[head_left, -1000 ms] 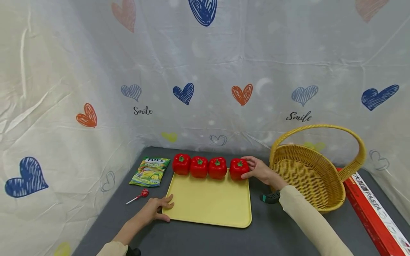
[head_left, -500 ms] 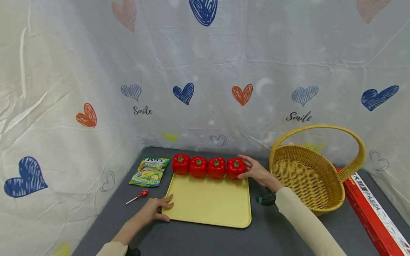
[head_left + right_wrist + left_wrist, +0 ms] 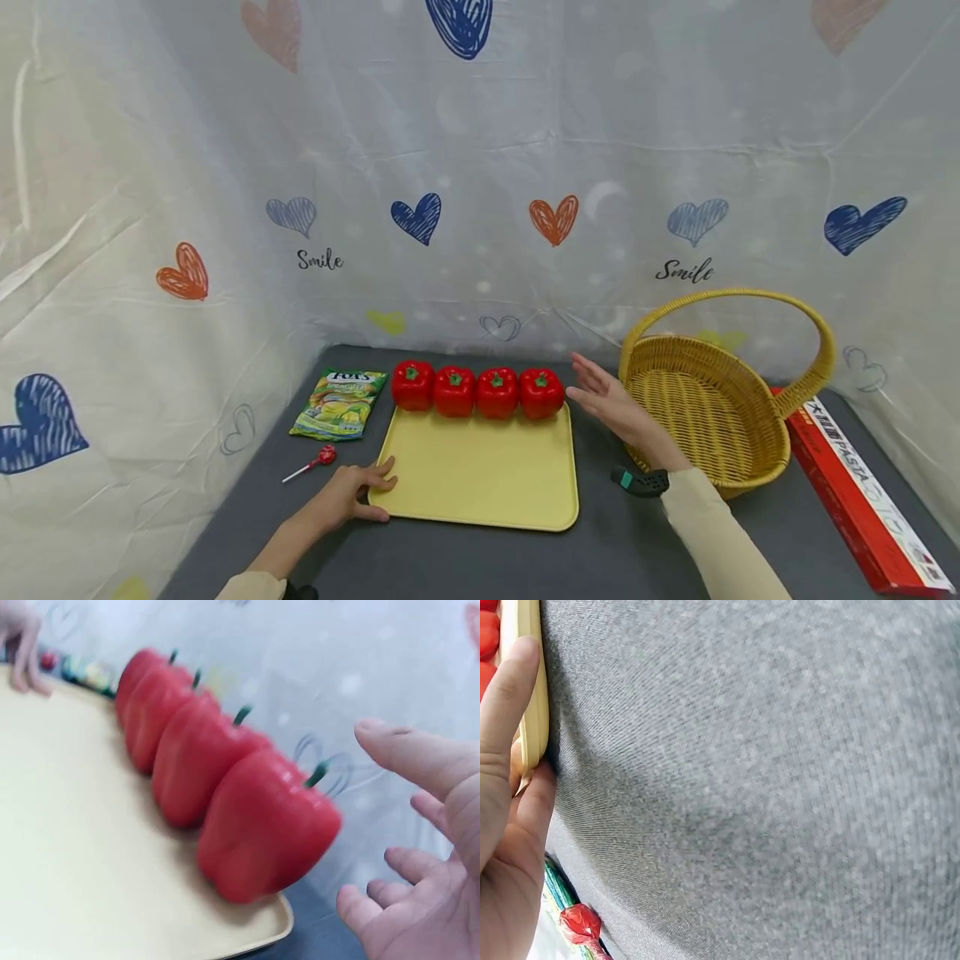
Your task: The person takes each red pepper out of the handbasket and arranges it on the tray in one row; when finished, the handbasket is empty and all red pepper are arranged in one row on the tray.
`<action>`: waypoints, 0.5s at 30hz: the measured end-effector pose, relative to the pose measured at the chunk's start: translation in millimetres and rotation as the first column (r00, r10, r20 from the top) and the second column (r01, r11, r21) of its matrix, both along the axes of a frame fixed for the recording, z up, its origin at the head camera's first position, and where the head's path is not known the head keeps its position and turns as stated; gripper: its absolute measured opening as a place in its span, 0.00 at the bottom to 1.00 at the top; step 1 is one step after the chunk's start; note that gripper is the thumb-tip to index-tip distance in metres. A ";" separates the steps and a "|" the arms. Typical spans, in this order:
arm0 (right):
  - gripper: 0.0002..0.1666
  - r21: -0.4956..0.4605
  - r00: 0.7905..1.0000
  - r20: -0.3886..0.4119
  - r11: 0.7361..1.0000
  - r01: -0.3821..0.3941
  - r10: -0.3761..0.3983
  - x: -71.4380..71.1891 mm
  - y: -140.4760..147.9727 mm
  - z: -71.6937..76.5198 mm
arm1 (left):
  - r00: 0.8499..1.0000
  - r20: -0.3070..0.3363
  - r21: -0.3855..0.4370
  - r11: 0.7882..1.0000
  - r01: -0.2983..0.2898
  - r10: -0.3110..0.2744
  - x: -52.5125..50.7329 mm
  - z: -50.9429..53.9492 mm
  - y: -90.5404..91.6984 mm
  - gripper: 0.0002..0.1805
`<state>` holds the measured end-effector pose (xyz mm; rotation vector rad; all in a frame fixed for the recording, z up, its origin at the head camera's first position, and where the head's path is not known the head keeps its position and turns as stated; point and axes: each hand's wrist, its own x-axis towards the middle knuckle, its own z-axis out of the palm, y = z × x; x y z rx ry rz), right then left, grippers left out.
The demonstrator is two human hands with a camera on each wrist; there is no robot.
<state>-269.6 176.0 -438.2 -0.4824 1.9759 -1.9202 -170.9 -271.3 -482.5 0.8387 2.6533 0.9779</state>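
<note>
Several red bell peppers with green stems stand in a row along the far edge of a yellow tray (image 3: 480, 479). The rightmost bell pepper (image 3: 542, 395) is at the tray's far right corner, leaning slightly in the right wrist view. Just right of it, my right hand (image 3: 621, 417) is held apart with fingers extended and nothing in its grasp. At the near left corner, my left hand (image 3: 343, 497) holds the tray, its thumb along the front edge and fingers at the left rim. In the left wrist view that tray corner (image 3: 534, 724) sits between thumb and fingers.
Left of the tray lie a green and yellow candy bag (image 3: 340, 406) and a red lollipop (image 3: 326, 455). A yellow wicker basket (image 3: 776, 454) with a tall handle stands to the right, beside a long red pasta box (image 3: 847, 500). A heart-printed curtain hangs behind the table.
My right hand slid the rightmost bell pepper left against its neighbour, then let go and drew back to the right. My left hand stayed on the tray corner. The head view shifted slightly.
</note>
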 end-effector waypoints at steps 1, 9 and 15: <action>0.45 -0.005 1.000 -0.006 1.000 0.011 -0.011 4.0 3.0 2.9 | 1.000 -0.003 -0.004 1.000 -0.001 0.001 -0.8 0.7 -0.2 0.32; 0.39 0.210 0.954 -0.295 0.970 0.121 -0.056 53.9 34.9 24.5 | 0.998 0.029 -0.120 0.991 -0.056 0.060 2.5 8.2 2.8 0.31; 0.34 0.445 0.777 -0.628 0.798 0.407 -0.046 79.2 66.7 36.2 | 0.984 -0.114 -0.131 0.980 -0.152 0.137 6.8 43.2 20.5 0.30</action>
